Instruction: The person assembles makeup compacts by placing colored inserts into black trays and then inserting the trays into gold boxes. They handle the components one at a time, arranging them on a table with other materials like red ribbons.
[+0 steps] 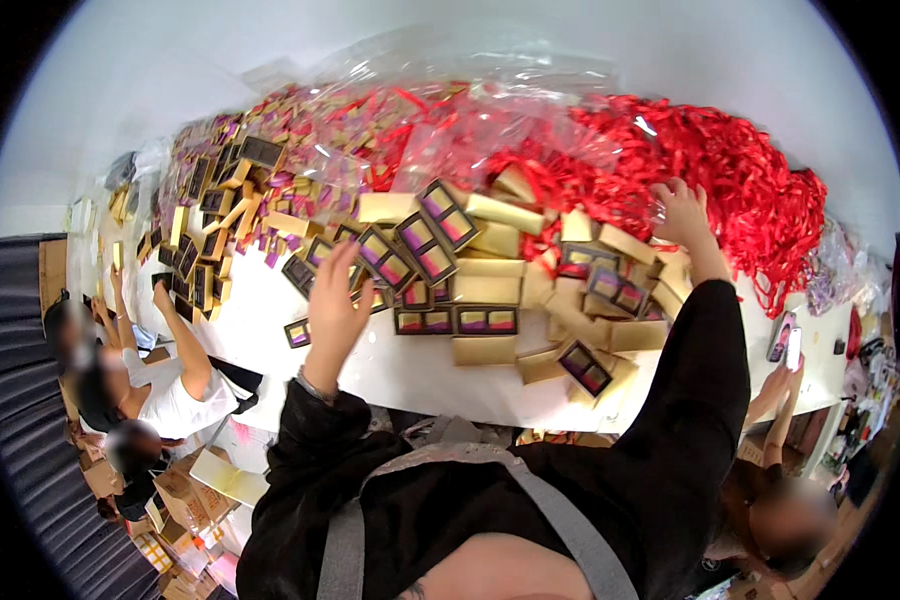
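Note:
My left hand (pixel 338 315) is raised over the near side of the table, beside gold-and-black boxes. Its fingers are apart and nothing is in them. Farther right, my right hand (pixel 682 212) reaches to the near edge of a large heap of red ribbons (pixel 740 180). The fingers there are bent but spread, with no held thing visible. Between my hands lie stacked gold boxes (pixel 485 283). Several boxes show dark frames and windows in purple, pink and gold, such as the tilted box (pixel 448 215) and the box (pixel 584 368) nearest me.
Clear plastic sheeting (pixel 450 150) covers part of the ribbons and small purple-gold pieces (pixel 280 195) at the back. More boxes (pixel 205 240) lie at left, where co-workers sit. At right, another person's hands (pixel 775 385) hold a white phone (pixel 794 348). Cardboard cartons (pixel 185 495) stand lower left.

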Available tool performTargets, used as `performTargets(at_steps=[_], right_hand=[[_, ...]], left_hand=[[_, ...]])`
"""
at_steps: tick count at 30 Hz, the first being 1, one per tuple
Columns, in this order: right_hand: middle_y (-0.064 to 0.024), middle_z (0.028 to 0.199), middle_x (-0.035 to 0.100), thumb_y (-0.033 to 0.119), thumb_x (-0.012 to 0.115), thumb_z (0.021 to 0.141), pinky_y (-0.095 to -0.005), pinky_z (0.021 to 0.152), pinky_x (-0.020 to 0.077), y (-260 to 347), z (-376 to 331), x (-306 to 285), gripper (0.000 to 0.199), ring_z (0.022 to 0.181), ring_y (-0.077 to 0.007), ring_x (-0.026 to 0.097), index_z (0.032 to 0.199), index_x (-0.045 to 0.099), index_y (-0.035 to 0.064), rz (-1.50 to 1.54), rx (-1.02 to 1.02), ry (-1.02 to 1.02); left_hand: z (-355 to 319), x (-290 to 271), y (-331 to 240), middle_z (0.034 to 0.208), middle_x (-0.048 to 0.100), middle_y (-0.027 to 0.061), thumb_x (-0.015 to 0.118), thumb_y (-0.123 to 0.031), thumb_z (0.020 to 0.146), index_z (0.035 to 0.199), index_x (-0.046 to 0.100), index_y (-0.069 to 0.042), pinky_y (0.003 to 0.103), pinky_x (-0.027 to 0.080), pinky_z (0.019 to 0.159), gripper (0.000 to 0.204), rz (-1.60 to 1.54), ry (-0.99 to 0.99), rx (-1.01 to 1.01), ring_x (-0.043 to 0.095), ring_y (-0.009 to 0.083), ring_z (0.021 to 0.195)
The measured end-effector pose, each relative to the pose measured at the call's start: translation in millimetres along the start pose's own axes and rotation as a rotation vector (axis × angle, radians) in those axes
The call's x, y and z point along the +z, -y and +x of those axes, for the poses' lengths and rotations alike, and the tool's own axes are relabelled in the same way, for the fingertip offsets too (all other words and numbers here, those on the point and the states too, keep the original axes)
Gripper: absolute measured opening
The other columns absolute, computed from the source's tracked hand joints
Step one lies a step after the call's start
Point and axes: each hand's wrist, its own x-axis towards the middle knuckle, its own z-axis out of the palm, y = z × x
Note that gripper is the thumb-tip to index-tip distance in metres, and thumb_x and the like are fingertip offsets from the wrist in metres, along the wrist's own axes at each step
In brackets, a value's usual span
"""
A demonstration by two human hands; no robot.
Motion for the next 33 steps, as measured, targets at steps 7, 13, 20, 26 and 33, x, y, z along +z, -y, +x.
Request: performTargets(at_steps=[7, 13, 20, 26, 33], right_hand=[[-0.0048, 0.13, 0.054, 0.038, 0.072, 0.076, -0.0607, 0.102, 0.0285, 95, 31, -82, 0.055, 0.125, -0.0239, 0.047, 0.126, 0.055, 0.0235, 0.067, 0.231, -0.344], [-0.012, 0.118, 0.063, 0.024, 0.071, 0.085, -0.0283, 0.085, 0.0482, 203, 64, -95, 0.056, 0.096, -0.0152, 0.062, 0.132, 0.048, 0.0048, 1.056, 0.315, -0.573], [-0.013, 0.12, 0.061, 0.012, 0.067, 0.086, -0.0277, 0.089, 0.0455, 471, -101, -96, 0.061, 0.103, -0.0187, 0.059, 0.142, 0.043, 0.0124, 1.616, 0.231, -1.104], [-0.0204, 0.111, 0.066, 0.01, 0.069, 0.087, -0.0326, 0.093, 0.0481, 609, -214, 21, 0.066, 0.102, -0.022, 0.064, 0.14, 0.031, -0.0019, 1.977, 0.211, -0.479], [-0.0204, 0.109, 0.067, 0.011, 0.067, 0.088, -0.0328, 0.088, 0.0477, 601, -242, 4, 0.054, 0.099, -0.0224, 0.065, 0.132, 0.041, -0.0019, 2.034, 0.099, -0.605]], left_hand=[[-117, -2, 88, 0.121, 0.056, 0.0167, 0.065, 0.003, 0.076, 0.12, 0.057, -0.003, 0.038, 0.046, 0.093, 0.045, -0.17, -0.13, -0.033, 0.056, 0.0341, 0.111], [-188, -7, 123, 0.121, 0.058, 0.0152, 0.062, 0.004, 0.078, 0.118, 0.059, -0.001, 0.039, 0.045, 0.095, 0.04, -0.252, -0.265, 0.097, 0.056, 0.032, 0.11], [-293, -9, 155, 0.117, 0.06, 0.0163, 0.062, 0.005, 0.079, 0.116, 0.059, 0.0, 0.038, 0.046, 0.092, 0.038, -0.337, -0.312, 0.224, 0.058, 0.032, 0.107], [-370, -13, 70, 0.118, 0.06, 0.0129, 0.065, -0.038, 0.085, 0.119, 0.062, -0.009, 0.038, 0.048, 0.083, 0.044, -1.025, 0.46, 0.793, 0.061, 0.0314, 0.098], [-435, 28, -83, 0.078, 0.059, 0.009, 0.063, -0.023, 0.084, 0.082, 0.061, -0.007, 0.038, 0.05, 0.06, 0.017, -1.456, 0.703, 1.036, 0.062, 0.0279, 0.076]])
